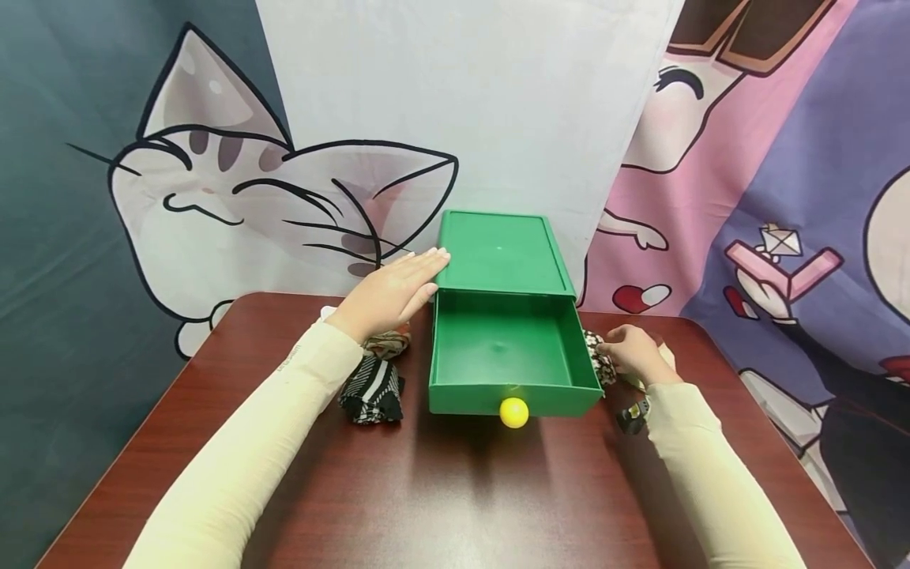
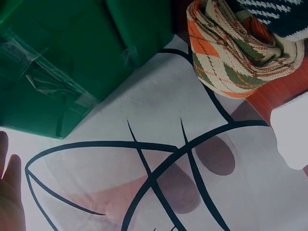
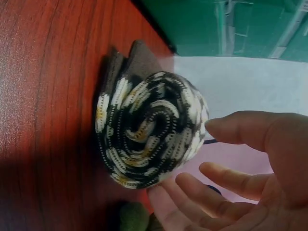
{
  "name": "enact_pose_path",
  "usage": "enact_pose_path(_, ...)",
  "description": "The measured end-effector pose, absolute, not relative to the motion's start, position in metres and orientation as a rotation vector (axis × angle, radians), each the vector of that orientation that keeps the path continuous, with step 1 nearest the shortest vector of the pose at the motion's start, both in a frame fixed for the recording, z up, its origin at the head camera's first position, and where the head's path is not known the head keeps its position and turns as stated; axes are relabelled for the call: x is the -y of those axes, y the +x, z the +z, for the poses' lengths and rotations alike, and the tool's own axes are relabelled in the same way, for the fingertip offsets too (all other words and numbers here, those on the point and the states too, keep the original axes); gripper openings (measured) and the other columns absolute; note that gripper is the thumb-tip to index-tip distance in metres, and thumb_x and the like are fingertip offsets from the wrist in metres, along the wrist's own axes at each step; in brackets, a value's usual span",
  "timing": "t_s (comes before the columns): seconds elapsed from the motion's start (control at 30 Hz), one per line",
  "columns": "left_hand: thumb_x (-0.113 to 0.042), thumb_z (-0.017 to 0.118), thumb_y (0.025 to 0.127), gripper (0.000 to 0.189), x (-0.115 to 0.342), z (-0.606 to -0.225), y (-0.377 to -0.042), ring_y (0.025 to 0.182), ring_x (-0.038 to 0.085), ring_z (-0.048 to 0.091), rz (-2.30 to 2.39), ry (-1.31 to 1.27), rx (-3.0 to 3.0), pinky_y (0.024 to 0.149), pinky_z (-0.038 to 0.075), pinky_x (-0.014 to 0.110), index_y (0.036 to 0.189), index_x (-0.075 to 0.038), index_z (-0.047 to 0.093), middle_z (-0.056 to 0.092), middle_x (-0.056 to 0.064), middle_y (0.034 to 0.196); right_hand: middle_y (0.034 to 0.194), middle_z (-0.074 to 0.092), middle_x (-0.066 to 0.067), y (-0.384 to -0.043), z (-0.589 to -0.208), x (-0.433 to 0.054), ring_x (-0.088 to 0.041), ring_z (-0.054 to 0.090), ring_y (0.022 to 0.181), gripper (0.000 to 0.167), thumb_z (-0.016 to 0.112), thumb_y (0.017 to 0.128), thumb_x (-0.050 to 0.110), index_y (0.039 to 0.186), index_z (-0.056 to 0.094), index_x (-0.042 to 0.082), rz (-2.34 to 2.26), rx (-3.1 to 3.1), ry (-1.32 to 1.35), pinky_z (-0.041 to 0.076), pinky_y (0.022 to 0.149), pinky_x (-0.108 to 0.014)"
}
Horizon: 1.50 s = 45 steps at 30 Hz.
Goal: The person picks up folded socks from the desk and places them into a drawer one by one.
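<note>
A green box [image 1: 501, 249] stands in the middle of the table with its drawer [image 1: 512, 348] pulled out. A yellow ball knob [image 1: 514, 412] sits on the drawer front. With straight fingers my left hand [image 1: 391, 292] touches the upper left edge of the box. Right of the drawer lies a black-and-white patterned rolled sock [image 3: 151, 130] with a brown part. My right hand [image 1: 633, 353] is at this roll, its thumb [image 3: 240, 129] at one side and its fingertips right at another edge. The roll rests on the table in the right wrist view.
Left of the box lie a black-and-white rolled sock [image 1: 373, 389], an orange and green plaid roll [image 2: 236, 53] and a white item [image 2: 291, 132]. A dark roll [image 1: 631, 416] with a cream-coloured one lies beside my right hand. A printed cloth backdrop [image 1: 498, 103] hangs behind the table.
</note>
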<state>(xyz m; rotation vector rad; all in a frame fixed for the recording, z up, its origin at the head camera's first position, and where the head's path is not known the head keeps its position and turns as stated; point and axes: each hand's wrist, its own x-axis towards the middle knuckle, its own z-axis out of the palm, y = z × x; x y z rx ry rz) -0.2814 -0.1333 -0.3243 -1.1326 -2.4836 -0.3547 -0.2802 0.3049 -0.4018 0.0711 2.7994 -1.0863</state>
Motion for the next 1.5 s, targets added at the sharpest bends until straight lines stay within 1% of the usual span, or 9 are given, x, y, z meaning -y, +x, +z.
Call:
enact_pose_path(0.2, -0.024, 0.045, 0.109, 0.051, 0.131, -0.324, -0.281, 0.149, 0.024, 0.034, -0.349, -1.129, 2.494, 0.124, 0.023, 0.043, 0.155, -0.003, 0.039, 0.040, 0.013, 0.159, 0.119, 0.053, -0.034, -0.282, -0.408, -0.305, -0.028, 0.063, 0.088, 0.047, 0.063, 0.097, 0.016, 0.125, 0.049, -0.020, -1.107, -2.716, 0.113, 0.062, 0.078, -0.044)
enact_pose_path(0.37, -0.023, 0.044, 0.108, 0.051, 0.131, -0.323, -0.280, 0.149, 0.026, 0.034, -0.361, -1.132, 2.494, 0.124, 0.021, 0.041, 0.154, -0.002, 0.040, 0.040, 0.014, 0.158, 0.075, 0.047, -0.006, -0.284, -0.410, -0.303, -0.013, 0.048, 0.065, 0.027, 0.061, 0.099, 0.017, 0.080, 0.052, -0.001, -1.166, -2.636, 0.127, 0.061, 0.069, -0.035)
enact_pose_path(0.47, -0.023, 0.044, 0.109, 0.051, 0.131, -0.322, -0.280, 0.149, 0.026, 0.034, -0.370, -1.134, 2.500, 0.125, 0.021, 0.040, 0.154, -0.001, 0.040, 0.040, 0.014, 0.158, 0.068, 0.040, 0.001, -0.284, -0.410, -0.302, -0.011, 0.045, 0.062, 0.028, 0.061, 0.098, 0.017, 0.074, 0.050, 0.007, -1.215, -2.588, 0.154, 0.062, 0.066, -0.035)
enact_pose_path(0.57, -0.024, 0.043, 0.109, 0.051, 0.130, -0.321, -0.279, 0.149, 0.026, 0.034, -0.365, -1.127, 2.513, 0.125, 0.021, 0.040, 0.154, -0.002, 0.039, 0.039, 0.014, 0.159, 0.079, 0.049, -0.004, -0.283, -0.411, -0.300, -0.013, 0.054, 0.068, 0.021, 0.062, 0.097, 0.018, 0.086, 0.059, 0.000, -1.259, -2.544, 0.199, 0.063, 0.071, -0.041)
enact_pose_path(0.73, -0.024, 0.042, 0.109, 0.051, 0.130, -0.321, -0.280, 0.149, 0.025, 0.034, -0.360, -1.121, 2.522, 0.124, 0.022, 0.041, 0.155, -0.002, 0.039, 0.039, 0.013, 0.159, 0.091, 0.058, -0.013, -0.284, -0.412, -0.297, -0.017, 0.063, 0.076, 0.030, 0.066, 0.095, 0.022, 0.098, 0.062, -0.007, -1.264, -2.500, 0.239, 0.063, 0.076, -0.045)
enact_pose_path(1.13, -0.025, 0.042, 0.109, 0.051, 0.129, -0.322, -0.279, 0.149, 0.025, 0.033, -0.346, -1.124, 2.512, 0.125, 0.021, 0.040, 0.155, -0.002, 0.038, 0.039, 0.013, 0.159, 0.081, 0.059, -0.004, -0.284, -0.420, -0.294, -0.012, 0.060, 0.073, 0.023, 0.065, 0.096, 0.022, 0.084, 0.062, 0.002, -1.341, -2.520, 0.227, 0.062, 0.073, -0.034)
enact_pose_path(1.2, -0.025, 0.042, 0.109, 0.051, 0.130, -0.323, -0.280, 0.149, 0.025, 0.033, -0.348, -1.122, 2.514, 0.124, 0.021, 0.041, 0.155, -0.003, 0.038, 0.039, 0.013, 0.160, 0.090, 0.060, -0.008, -0.281, -0.420, -0.294, -0.014, 0.060, 0.078, 0.026, 0.066, 0.096, 0.023, 0.095, 0.062, -0.003, -1.358, -2.529, 0.241, 0.062, 0.076, -0.037)
enact_pose_path(1.37, -0.024, 0.042, 0.109, 0.051, 0.130, -0.323, -0.280, 0.149, 0.024, 0.034, -0.361, -1.124, 2.516, 0.124, 0.023, 0.042, 0.155, -0.003, 0.038, 0.039, 0.013, 0.159, 0.119, 0.055, -0.022, -0.276, -0.419, -0.297, -0.018, 0.062, 0.090, 0.056, 0.067, 0.096, 0.031, 0.129, 0.051, -0.011, -1.385, -2.529, 0.263, 0.062, 0.080, -0.040)
enact_pose_path(1.5, -0.023, 0.043, 0.109, 0.050, 0.130, -0.324, -0.280, 0.149, 0.025, 0.034, -0.364, -1.126, 2.508, 0.124, 0.023, 0.043, 0.155, -0.002, 0.039, 0.039, 0.013, 0.159, 0.133, 0.048, -0.028, -0.272, -0.415, -0.300, -0.017, 0.062, 0.089, 0.069, 0.064, 0.099, 0.033, 0.142, 0.039, -0.014, -1.446, -2.488, 0.225, 0.062, 0.083, -0.042)
